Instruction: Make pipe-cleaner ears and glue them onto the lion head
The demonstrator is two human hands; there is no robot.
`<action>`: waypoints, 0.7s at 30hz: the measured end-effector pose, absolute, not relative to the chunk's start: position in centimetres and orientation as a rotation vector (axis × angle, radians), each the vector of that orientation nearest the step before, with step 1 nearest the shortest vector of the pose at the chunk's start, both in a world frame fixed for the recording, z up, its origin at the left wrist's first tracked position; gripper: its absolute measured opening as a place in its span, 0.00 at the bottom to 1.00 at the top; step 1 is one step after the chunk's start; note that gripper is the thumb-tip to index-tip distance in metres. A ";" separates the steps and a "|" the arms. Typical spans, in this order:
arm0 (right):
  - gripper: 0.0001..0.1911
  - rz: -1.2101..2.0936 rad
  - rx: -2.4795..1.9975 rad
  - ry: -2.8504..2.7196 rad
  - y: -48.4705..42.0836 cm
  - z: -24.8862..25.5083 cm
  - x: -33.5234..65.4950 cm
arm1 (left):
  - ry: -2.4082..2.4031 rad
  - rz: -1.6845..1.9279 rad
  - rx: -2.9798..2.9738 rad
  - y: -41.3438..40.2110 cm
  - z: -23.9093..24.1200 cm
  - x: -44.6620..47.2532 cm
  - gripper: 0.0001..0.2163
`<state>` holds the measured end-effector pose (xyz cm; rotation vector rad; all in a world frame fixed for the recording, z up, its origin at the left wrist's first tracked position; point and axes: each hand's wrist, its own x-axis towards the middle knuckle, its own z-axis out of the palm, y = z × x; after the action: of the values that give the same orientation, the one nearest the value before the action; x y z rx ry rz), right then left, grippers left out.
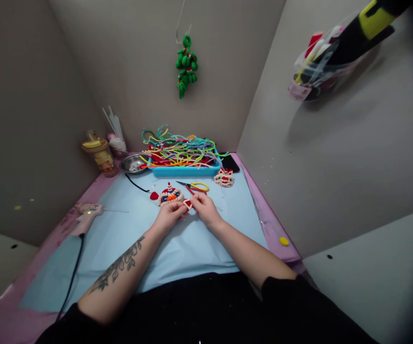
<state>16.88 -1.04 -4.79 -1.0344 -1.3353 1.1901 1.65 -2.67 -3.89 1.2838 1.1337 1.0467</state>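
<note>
Between my two hands is a small red piece with a white edge (187, 204), roughly triangular. My left hand (170, 213) pinches its left side, and my right hand (205, 209) grips its right side. Just behind my left hand lies a lion-head figure (170, 195) of fuzzy stems, white and blue with an orange middle and a striped horn. A small red pad (154, 196) sits at its left. Beyond my right hand are pliers (194, 187) with one yellow and one red handle. A second lion-head figure (224, 178), white and red, lies farther right.
A blue tray (187, 171) heaped with coloured fuzzy stems stands at the back, beside a metal bowl (135, 164) and a cup (101, 155). A corded glue gun (87, 217) lies left. A yellow disc (284, 241) is at right. A tool holder (321, 67) hangs on the right wall.
</note>
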 end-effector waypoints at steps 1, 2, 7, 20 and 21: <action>0.13 1.172 -1.045 -1.330 -1.0 -4.8 16.9 | 1.147 1.048 1.282 -2.7 -3.9 1.6 0.16; 0.13 1.152 -1.058 -1.323 -1.0 -4.8 16.8 | 1.160 1.048 1.281 -2.7 -3.8 1.6 0.16; 0.12 1.053 -1.103 -1.302 -1.1 -4.9 16.7 | 1.173 1.040 1.267 -2.7 -3.8 1.6 0.16; 0.13 1.117 -1.037 -1.376 -1.7 -4.2 16.6 | 1.111 1.069 1.243 -2.6 -4.1 1.5 0.17; 0.13 1.122 -1.037 -1.375 -1.8 -4.2 16.6 | 1.105 1.073 1.249 -2.6 -4.1 1.5 0.17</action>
<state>16.62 -1.76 -4.17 -1.0369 -1.3746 1.1224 1.50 -2.63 -4.11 1.2487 1.1054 1.0733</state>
